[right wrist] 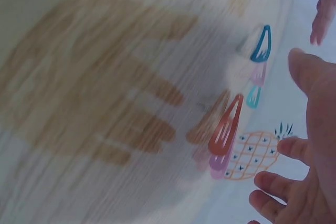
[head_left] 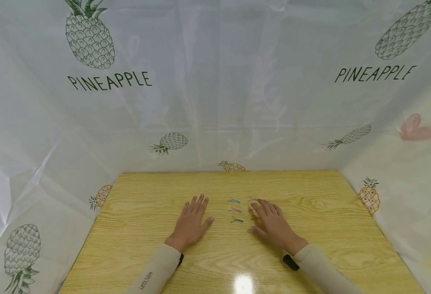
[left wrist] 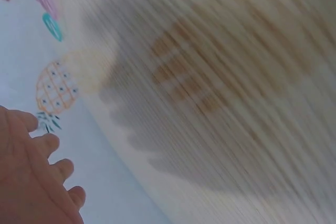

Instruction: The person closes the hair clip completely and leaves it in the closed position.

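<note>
Several snap hair clips lie in two short columns on the wooden table. The left column has a teal clip (head_left: 234,201), a pink clip (head_left: 234,210) and a dark blue clip (head_left: 237,220). To their left my left hand (head_left: 189,224) is held palm down above the tabletop, fingers straight and holding nothing. My right hand (head_left: 274,226) hovers over the right column, fingers extended, and partly hides those clips in the head view. From the right wrist, an orange-red clip (right wrist: 227,125) and a purple-pink clip (right wrist: 217,165) show apart from the right hand (right wrist: 310,145).
The wood-grain table (head_left: 145,261) has a bright glare spot near its front edge. White sheeting (head_left: 237,102) printed with pineapples rises behind the table and along both sides. A black band (head_left: 290,262) sits at the right wrist.
</note>
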`<state>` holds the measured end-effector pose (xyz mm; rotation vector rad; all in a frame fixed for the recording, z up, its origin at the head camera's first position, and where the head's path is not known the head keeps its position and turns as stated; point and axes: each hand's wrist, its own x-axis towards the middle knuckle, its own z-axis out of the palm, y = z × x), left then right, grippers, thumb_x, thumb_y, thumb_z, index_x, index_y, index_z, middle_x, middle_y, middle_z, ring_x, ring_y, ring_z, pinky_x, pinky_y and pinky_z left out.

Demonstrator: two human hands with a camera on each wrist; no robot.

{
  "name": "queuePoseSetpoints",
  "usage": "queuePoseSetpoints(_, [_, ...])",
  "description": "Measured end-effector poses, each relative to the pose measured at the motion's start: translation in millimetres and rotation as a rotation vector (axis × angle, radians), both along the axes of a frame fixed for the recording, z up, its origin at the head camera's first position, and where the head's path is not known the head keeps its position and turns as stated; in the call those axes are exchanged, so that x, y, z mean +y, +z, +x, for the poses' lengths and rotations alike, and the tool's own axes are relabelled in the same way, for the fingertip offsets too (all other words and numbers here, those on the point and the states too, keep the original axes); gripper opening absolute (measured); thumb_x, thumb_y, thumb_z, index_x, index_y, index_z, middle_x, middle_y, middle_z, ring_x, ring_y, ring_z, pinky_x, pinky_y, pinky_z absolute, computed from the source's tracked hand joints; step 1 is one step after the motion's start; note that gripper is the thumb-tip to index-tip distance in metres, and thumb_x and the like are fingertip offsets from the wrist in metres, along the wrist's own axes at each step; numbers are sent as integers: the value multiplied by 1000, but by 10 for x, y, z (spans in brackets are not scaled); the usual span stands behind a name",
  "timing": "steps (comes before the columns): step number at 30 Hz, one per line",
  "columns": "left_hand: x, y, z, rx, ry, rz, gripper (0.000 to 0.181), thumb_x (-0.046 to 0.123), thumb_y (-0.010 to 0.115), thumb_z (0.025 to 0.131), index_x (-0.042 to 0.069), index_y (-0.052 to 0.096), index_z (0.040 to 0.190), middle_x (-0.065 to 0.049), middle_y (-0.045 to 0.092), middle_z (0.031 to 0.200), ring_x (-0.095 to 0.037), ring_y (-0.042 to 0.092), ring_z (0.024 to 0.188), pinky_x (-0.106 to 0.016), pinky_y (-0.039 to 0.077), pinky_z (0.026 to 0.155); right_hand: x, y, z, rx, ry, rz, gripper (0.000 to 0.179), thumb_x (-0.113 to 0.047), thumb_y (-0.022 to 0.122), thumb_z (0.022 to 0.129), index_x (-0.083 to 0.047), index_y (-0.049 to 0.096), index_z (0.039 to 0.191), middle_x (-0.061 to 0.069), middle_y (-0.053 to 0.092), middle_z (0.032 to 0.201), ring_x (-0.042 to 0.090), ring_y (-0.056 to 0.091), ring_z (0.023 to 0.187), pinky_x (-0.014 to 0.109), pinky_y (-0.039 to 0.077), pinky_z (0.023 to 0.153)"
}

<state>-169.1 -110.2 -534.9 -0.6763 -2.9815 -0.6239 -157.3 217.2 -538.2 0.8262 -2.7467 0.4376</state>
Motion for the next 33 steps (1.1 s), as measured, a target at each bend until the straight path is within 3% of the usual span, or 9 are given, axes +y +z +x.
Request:
queuePoseSetpoints(6, [151, 60, 66, -17, -24, 6, 69, 44, 50, 112, 3, 33, 165, -20, 29, 171, -43, 24, 159, -60, 18, 127, -102, -11, -21, -20, -5, 18, 70, -35, 83, 93, 1, 55, 147, 29, 53, 148, 46, 50, 138, 66, 40, 111])
queuePoseSetpoints(15, [319, -7, 81, 49, -50, -41, 58, 42, 57, 110, 5, 53, 154, -18, 43, 164, -41, 39, 152, -58, 30, 123, -211, -53, -46, 15, 12, 2, 57, -31, 86, 90, -2, 64, 134, 23, 62, 134, 42, 57, 128, 63, 43, 107])
queuePoseSetpoints(22, [464, -94, 68, 161, -30, -79, 40, 38, 72, 103, 12, 70, 133, -7, 63, 139, -26, 58, 126, -48, 47, 106, -305, -60, -53, 22, 2, 24, 44, -29, 87, 89, -5, 70, 122, 15, 63, 121, 37, 60, 117, 59, 46, 105])
queuePoseSetpoints(27, [559, -102, 68, 190, -32, -84, 31, 36, 79, 97, 15, 76, 119, -1, 64, 122, -21, 59, 110, -42, 49, 95, -358, -58, -57, 91, -9, 51, 36, -26, 91, 86, -7, 73, 111, 8, 63, 110, 31, 62, 107, 54, 50, 100])
queuePoseSetpoints(33, [666, -101, 70, 207, -33, -91, 25, 35, 83, 94, 17, 77, 110, 1, 63, 112, -18, 58, 101, -39, 50, 88, -406, -60, -76, 79, -29, 76, 27, -25, 91, 86, -10, 75, 101, 4, 61, 105, 26, 61, 102, 51, 50, 99])
